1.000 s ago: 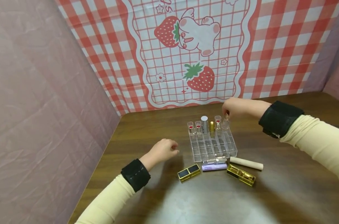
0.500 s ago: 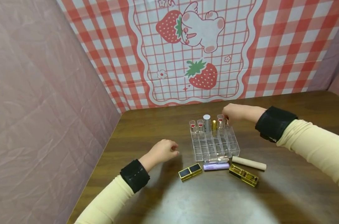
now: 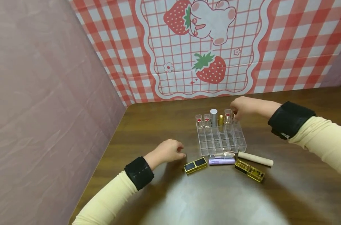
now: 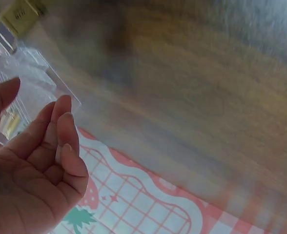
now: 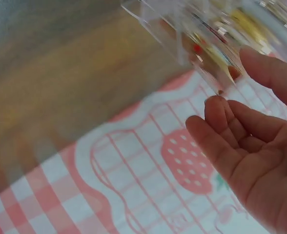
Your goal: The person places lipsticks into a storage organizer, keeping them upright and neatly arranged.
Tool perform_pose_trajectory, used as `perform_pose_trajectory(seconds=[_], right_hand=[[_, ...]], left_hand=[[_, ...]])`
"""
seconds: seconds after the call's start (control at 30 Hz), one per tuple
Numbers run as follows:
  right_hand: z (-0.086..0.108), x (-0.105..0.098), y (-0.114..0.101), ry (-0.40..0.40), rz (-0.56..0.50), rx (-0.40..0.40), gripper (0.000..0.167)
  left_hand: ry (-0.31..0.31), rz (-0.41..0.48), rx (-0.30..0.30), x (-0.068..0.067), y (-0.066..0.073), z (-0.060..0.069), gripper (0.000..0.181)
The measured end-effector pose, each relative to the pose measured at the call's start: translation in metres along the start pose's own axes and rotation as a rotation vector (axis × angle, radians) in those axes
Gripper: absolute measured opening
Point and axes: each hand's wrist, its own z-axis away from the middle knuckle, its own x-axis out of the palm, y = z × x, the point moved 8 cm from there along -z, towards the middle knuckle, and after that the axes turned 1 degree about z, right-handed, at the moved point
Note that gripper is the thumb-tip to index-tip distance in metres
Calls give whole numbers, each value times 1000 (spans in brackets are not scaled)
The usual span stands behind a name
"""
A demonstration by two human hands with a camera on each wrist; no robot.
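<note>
My right hand (image 3: 243, 105) is at the back right corner of a clear acrylic lipstick organizer (image 3: 221, 140). Its thumb and index finger pinch the top of a clear-capped lipstick (image 5: 204, 61) standing in the corner slot; in the head view the hand partly covers it. Beside it along the back row stand another clear-capped lipstick (image 3: 228, 117), a gold tube (image 3: 221, 120), a silver tube (image 3: 214, 117) and two more clear-capped lipsticks. My left hand (image 3: 167, 150) hovers left of the organizer with loosely bent fingers, holding nothing, near a black-and-gold lipstick (image 3: 195, 165).
Along the organizer's front lie a purple tube (image 3: 222, 161), a slim clear tube (image 3: 224, 155), a cream stick (image 3: 255, 158) and a gold lipstick (image 3: 249, 171). The wooden table (image 3: 148, 125) meets a red checked cloth (image 3: 117, 50) behind and a pink cloth at left.
My right hand has lowered the clear-capped lipstick into the organizer's back right slot. The left hand stays in about the same place. The head view has shifted slightly.
</note>
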Motion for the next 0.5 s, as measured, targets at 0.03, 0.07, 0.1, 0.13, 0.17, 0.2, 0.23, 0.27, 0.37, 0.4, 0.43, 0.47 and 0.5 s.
perform_pose_trajectory(seconds=[0.03, 0.07, 0.1, 0.13, 0.17, 0.2, 0.23, 0.27, 0.37, 0.4, 0.43, 0.47, 0.5], right_hand=[[2, -3, 1, 20, 3, 9, 15], [5, -7, 1, 39, 13, 12, 15], [7, -11, 0, 58, 26, 13, 17], [11, -16, 1, 74, 45, 15, 21], [15, -20, 1, 92, 69, 17, 26], [19, -23, 2, 100, 88, 21, 32], [23, -26, 3, 110, 106, 22, 37], [26, -28, 4, 111, 115, 33, 39], [35, -27, 10, 89, 131, 78, 42], [38, -25, 13, 80, 127, 94, 42], [41, -24, 15, 72, 122, 109, 41], [44, -22, 17, 66, 122, 118, 42], [47, -21, 18, 68, 128, 119, 41]], left_hand=[[-19, -7, -2, 3, 2, 2, 26], [-35, -12, -3, 6, 3, 4, 26], [-48, -21, -6, 8, 4, 5, 27], [-58, -26, -7, 10, 6, 6, 28], [-66, -35, -8, 13, 8, 6, 28], [-75, -41, -7, 14, 9, 6, 29], [-78, -44, -9, 16, 11, 6, 29], [-78, -47, -8, 17, 13, 6, 30], [-74, -46, -6, 19, 17, 7, 30], [-72, -45, -9, 20, 18, 7, 30], [-71, -46, -14, 21, 19, 7, 30], [-73, -51, -17, 23, 20, 7, 30], [-80, -58, -20, 25, 21, 8, 31]])
